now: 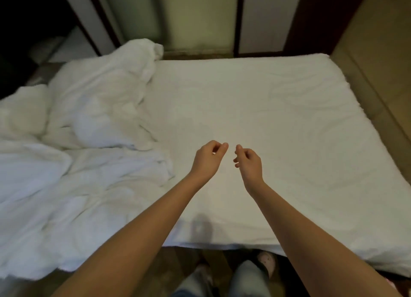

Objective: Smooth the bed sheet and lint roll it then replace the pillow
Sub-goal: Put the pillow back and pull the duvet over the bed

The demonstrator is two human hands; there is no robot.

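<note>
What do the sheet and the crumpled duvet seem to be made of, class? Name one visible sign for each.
Sheet: white matte cloth, probably cotton; it shows shallow, soft creases and no shine. Duvet: white matte cloth, seemingly over padding; its folds are thick and puffy.

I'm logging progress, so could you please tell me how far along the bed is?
Done: the bare sheet on the right lies mostly flat, with faint creases. In hand: nothing; the left hand and right hand hover above it, fingers loosely curled. Left: no lint roller or pillow shows, and the crumpled duvet covers the left side.
</note>
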